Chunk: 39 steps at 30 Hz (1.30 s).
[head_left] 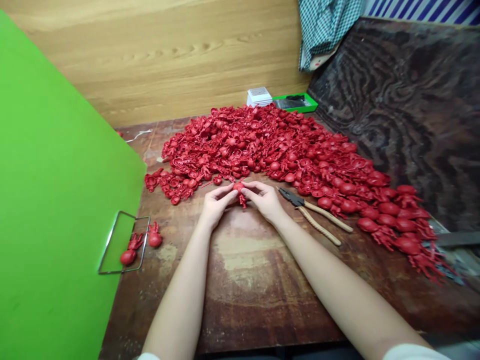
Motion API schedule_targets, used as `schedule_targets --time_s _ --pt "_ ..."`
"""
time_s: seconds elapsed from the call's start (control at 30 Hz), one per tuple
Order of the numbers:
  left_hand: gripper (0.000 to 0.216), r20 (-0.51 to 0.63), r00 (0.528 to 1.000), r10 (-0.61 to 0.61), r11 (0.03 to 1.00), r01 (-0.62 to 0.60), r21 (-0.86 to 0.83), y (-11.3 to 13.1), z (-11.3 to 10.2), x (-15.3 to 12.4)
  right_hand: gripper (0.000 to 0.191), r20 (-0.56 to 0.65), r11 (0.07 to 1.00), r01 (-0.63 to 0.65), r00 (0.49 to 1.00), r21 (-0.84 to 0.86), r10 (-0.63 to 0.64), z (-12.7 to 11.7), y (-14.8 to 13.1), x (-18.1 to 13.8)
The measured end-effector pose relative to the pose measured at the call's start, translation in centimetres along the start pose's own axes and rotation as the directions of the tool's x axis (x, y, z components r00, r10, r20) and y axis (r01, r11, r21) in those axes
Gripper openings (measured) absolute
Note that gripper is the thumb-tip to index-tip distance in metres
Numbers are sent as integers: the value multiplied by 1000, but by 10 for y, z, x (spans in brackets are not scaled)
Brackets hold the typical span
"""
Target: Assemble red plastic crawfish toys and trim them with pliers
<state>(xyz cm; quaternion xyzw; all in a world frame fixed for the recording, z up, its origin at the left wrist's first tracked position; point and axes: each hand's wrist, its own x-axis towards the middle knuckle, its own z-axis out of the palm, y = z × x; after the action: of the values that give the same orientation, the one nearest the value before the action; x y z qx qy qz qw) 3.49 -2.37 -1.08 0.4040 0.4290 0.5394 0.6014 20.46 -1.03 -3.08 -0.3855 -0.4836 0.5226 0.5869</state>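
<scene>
Between my two hands is a small red plastic figure [239, 187] with a round body and thin limbs hanging below it. My left hand [217, 202] pinches it from the left side, and my right hand [264, 200] grips it from the right. Just beyond my fingertips spreads a large heap of red plastic parts [243, 135], rounded shells and limbed pieces. Pliers [300, 202] with tan wrapped handles lie open beside my right hand. Fine detail of the held figure is covered by my fingers.
A green panel [56, 190] stands at the left. Near it, a metal wire frame [108, 245] surrounds one red figure [128, 256]; another [154, 239] lies alongside. Behind the heap are a stack of white cards [258, 96] and a green tray [311, 106]. Checkered cloth [326, 30] hangs above.
</scene>
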Motion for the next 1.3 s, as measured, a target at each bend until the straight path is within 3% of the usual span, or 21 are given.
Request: schedule_targets --time_s 0.93,1.3 --pt "52 16 1000 13 1000 -13 23 3 5 0 40 113 1000 10 994 6 -11 -4 -3 0" --pt "50 67 997 42 998 -45 50 4 6 -2 39 124 998 -56 991 39 50 -9 -2 3"
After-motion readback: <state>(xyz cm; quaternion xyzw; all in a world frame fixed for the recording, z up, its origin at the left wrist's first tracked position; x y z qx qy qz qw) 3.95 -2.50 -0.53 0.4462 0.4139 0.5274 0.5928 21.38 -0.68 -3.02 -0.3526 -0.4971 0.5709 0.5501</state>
